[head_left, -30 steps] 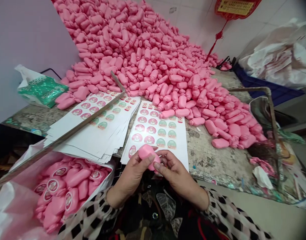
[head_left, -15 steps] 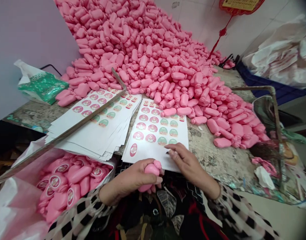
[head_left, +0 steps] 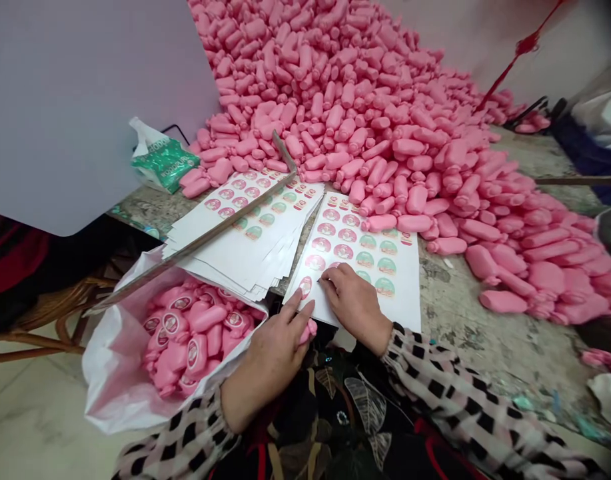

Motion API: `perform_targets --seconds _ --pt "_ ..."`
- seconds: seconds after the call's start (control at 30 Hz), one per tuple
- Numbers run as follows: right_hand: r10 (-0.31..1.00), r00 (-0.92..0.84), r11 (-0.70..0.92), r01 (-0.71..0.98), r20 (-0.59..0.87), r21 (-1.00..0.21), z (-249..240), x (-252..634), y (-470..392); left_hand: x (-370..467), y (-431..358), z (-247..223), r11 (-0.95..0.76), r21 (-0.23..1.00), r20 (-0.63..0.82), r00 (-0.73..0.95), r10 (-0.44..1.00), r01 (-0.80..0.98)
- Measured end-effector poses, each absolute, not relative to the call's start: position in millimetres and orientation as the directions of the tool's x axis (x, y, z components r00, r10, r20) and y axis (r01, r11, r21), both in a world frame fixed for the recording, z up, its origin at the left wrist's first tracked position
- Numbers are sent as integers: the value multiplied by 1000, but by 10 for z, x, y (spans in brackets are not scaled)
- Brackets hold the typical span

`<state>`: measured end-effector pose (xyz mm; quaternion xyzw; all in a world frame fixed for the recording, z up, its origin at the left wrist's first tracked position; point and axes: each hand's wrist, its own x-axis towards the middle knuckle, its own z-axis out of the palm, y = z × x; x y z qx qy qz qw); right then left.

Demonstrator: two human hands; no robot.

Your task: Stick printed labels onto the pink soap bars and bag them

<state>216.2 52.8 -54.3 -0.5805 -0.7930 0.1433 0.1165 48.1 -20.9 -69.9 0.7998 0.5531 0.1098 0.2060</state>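
Note:
My left hand [head_left: 280, 343] is wrapped round a pink bottle [head_left: 309, 331], only part of which shows past the palm. Its outer fingertips reach the lower left corner of the top sticker sheet [head_left: 405, 303], beside an oval pink sticker [head_left: 306, 287]. Over the same sheet, my right hand [head_left: 352, 300] is closed in a pinch right by that oval. A tiny dark tip shows at its fingers, too small to name. Rows of pink and green arched stickers run up the sheet.
A large heap of pink bottles [head_left: 335, 113] covers the back of the worktable [head_left: 450, 333]. At left lies a stack of sticker sheets [head_left: 225, 267] under a metal bar [head_left: 210, 237]. Below it, a white bag [head_left: 105, 373] holds labelled bottles. A green tissue pack [head_left: 165, 163] stands behind.
My right hand has moved left across the sheet to the oval sticker. My left hand has turned and reached up to the sheet's corner, keeping the bottle. The view has swung left.

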Motion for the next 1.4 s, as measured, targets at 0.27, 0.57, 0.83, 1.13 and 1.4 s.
perform_targets --seconds 0.27,0.57,0.83,1.13,1.4 --pt "957 -289 279 918 5 -282 -574 2083 529 503 -203 -860 -348 408 2 381 925 844" --pt "948 -317 300 918 -23 -259 -548 2057 516 525 -201 -927 -330 414 31 350 936 848" --pt "962 -272 255 917 -14 -308 -584 2049 505 540 -195 -985 -319 462 61 329 942 827" --pt "967 -253 214 874 -33 -437 -614 2052 528 543 -196 -1020 -322 451 69 327 943 833" --pt "979 -189 118 824 -72 -554 -659 2014 425 543 -195 -1049 -306 457 55 317 947 835"
